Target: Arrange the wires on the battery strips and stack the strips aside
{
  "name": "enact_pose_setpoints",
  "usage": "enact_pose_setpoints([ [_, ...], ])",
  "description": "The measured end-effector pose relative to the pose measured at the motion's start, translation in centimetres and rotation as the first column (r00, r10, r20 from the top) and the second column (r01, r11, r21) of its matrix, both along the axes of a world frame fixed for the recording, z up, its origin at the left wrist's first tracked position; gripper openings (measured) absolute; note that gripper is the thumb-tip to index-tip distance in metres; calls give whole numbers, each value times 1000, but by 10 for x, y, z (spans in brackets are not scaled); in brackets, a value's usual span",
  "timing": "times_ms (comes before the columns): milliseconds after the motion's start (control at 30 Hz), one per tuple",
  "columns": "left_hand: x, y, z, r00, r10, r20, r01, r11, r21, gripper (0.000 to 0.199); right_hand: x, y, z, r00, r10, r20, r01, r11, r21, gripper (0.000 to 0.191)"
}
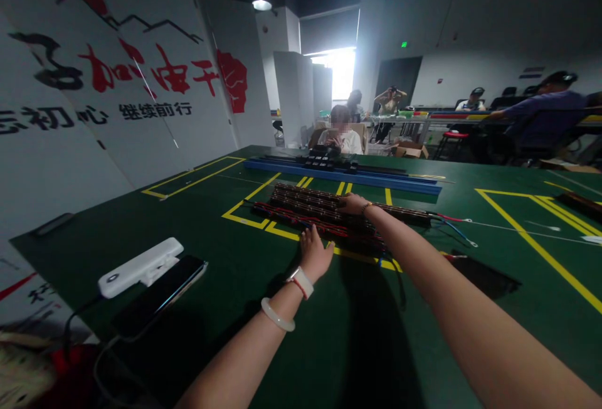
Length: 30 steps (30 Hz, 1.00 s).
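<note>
The strips [329,214] run left to right; left hand [314,253] lies flat at their near edge, right hand [352,203] flat on top, fingers spread, gripping nothing

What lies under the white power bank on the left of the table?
A dark phone lies under the white power bank, sticking out toward the near side. Its covered part cannot be seen. Both rest on the green table, with a cable trailing off.
</note>
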State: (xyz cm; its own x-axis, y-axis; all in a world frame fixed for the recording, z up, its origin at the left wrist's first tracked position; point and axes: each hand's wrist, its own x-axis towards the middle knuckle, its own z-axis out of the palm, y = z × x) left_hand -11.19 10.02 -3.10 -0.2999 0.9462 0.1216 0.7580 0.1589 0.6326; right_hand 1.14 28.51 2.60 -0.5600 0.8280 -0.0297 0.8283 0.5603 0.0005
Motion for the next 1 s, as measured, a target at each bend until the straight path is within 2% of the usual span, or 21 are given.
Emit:
enact_pose_setpoints([
  [133,14,14,-7,990,66,121,-70,997,28,79,2,1,-7,1000,-16,-16,16,999,-32,47],
  [300,29,22,-10,959,171,226,-182,983,29,80,11,-2,-11,999,-24,-44,22,999,-38,45],
  [567,33,13,-8,932,177,316,-209,975,70,73,20,-19,-19,994,-41,-97,39,999,-30,45],
  [700,39,2,-8,931,148,333,-188,978,91,70,33,-33,-22,989,-76,-129,71,997,-37,45],
  [800,48,-9,-10,945,82,317,-130,983,132,69,51,-46,-24,982,-121,-142,117,993,-36,46],
  [1000,91,-32,-8,961,6,276,-22,998,53,73,107,-85,-26,961,-241,-134,242,970,-7,45],
])
